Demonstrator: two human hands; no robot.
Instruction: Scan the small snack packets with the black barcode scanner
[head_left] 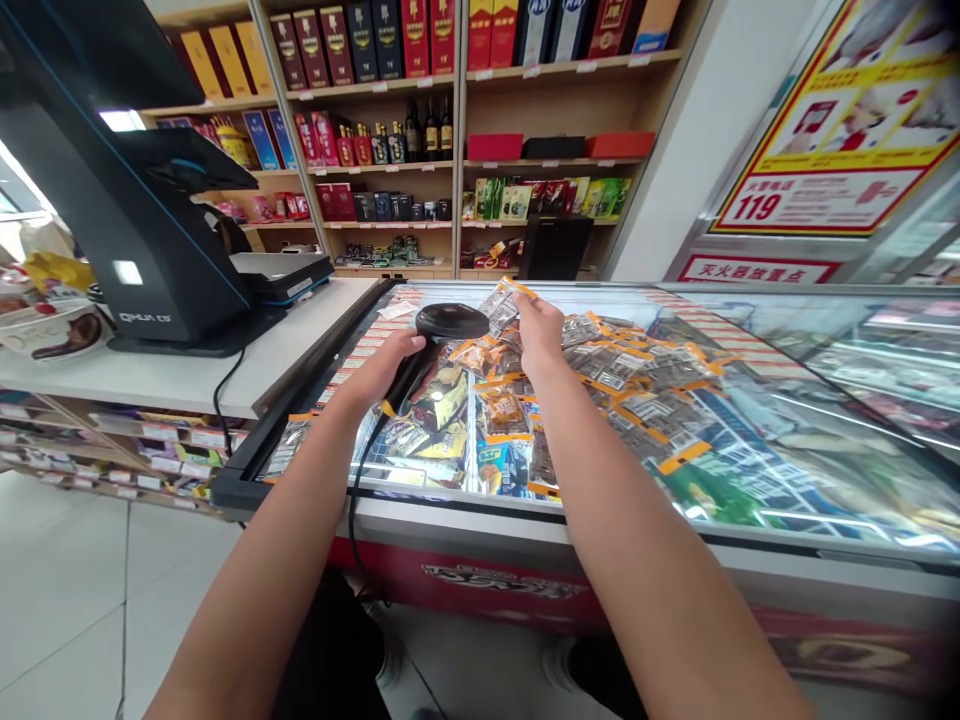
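My left hand (390, 368) is wrapped around the handle of a black barcode scanner (451, 322), whose cable hangs down over the freezer's front edge. Just right of the scanner head, my right hand (538, 330) pinches a small clear snack packet (501, 304) with orange edges and a printed label. Under both hands, a pile of similar orange-edged packets (637, 370) is spread over the glass top of a chest freezer (465, 508). One more such packet (289, 445) lies apart at the left, partly hidden by my left forearm.
A black checkout terminal (172, 240) stands on the white counter (315, 310) at the left, with a small scale or printer-like box behind it. Shelves (382, 88) of boxed bottles line the back wall. A red-and-yellow fire notice (840, 130) hangs at the right.
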